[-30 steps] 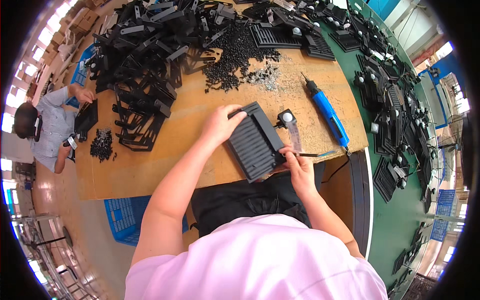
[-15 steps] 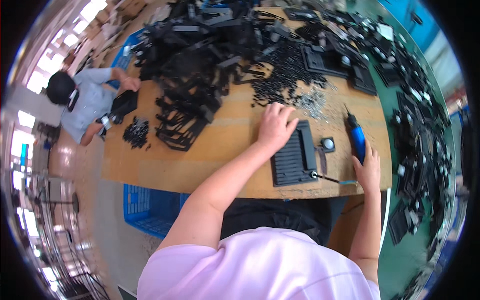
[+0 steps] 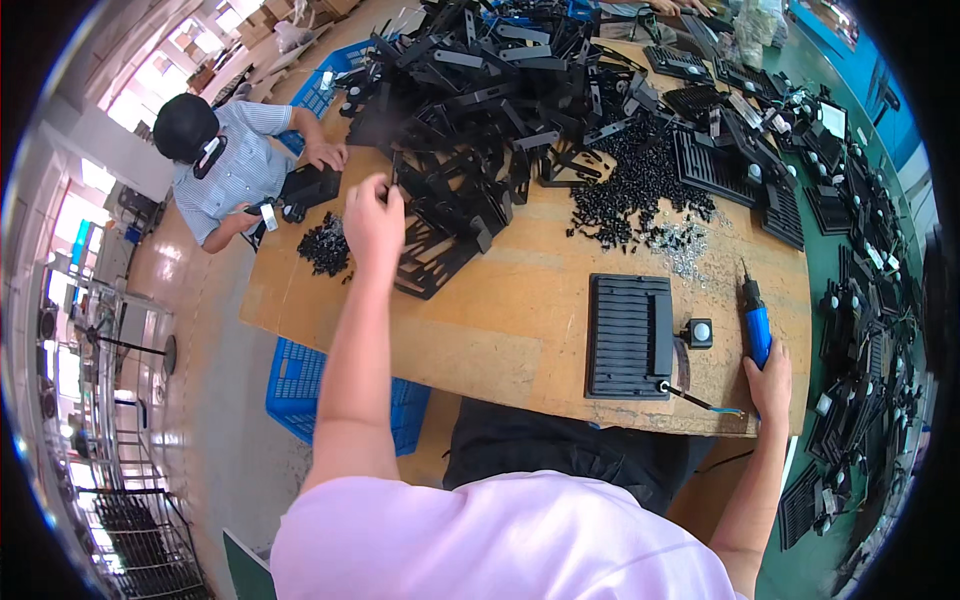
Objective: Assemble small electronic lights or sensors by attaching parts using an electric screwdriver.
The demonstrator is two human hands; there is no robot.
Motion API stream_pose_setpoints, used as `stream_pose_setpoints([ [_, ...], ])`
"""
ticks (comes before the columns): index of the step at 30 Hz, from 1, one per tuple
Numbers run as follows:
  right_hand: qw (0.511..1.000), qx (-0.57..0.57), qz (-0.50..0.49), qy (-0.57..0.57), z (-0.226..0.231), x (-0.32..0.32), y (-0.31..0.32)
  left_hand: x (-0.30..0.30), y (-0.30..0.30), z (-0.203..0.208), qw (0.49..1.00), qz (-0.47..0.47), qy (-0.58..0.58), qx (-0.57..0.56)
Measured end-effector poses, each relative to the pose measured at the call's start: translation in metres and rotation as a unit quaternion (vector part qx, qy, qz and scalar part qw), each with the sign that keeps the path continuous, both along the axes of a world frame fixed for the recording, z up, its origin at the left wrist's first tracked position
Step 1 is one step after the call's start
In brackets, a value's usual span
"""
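Head view: my left hand [image 3: 374, 222], fingers curled, is at the heaped black brackets [image 3: 485, 97]; whether it grips one I cannot tell. My right hand [image 3: 770, 388] is closed round the blue driver [image 3: 758, 332], bit pointing away. Between them, the ribbed housing [image 3: 625, 335] lies flat on the counter [image 3: 500, 345], presumably for steadiness, its cable [image 3: 700, 402] trailing clear.
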State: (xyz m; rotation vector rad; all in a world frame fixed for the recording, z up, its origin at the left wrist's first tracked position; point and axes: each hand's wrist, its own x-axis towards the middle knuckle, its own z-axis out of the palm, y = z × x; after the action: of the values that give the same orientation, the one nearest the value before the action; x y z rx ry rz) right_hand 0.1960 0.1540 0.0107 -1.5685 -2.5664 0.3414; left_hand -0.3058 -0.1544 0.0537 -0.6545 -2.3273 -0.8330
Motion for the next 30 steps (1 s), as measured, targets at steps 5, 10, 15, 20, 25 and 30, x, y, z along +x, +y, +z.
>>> stream_pose_setpoints([
  [5,1.0,-0.012,-0.014,0.003,0.004,-0.008,-0.002,-0.076,0.007,0.002,0.96,-0.024,-0.2,-0.196],
  [10,1.0,-0.011,-0.01,0.018,0.003,-0.003,-0.001,-0.094,-0.001,0.014,0.964,0.029,-0.083,-0.252],
  [15,0.999,-0.033,0.022,0.009,0.009,0.017,0.002,-0.08,-0.013,0.081,0.968,0.016,0.075,-0.237],
  [20,0.997,-0.072,0.0,0.0,0.016,0.007,0.009,0.065,0.004,0.107,0.925,-0.15,-0.337,-0.095],
  [25,0.968,-0.216,-0.002,0.129,0.015,0.025,-0.005,0.161,0.039,0.013,0.788,-0.221,-0.54,-0.198],
  [30,0.925,-0.319,-0.031,0.206,0.023,0.035,-0.028,0.187,0.072,-0.046,0.828,-0.224,-0.468,-0.213],
])
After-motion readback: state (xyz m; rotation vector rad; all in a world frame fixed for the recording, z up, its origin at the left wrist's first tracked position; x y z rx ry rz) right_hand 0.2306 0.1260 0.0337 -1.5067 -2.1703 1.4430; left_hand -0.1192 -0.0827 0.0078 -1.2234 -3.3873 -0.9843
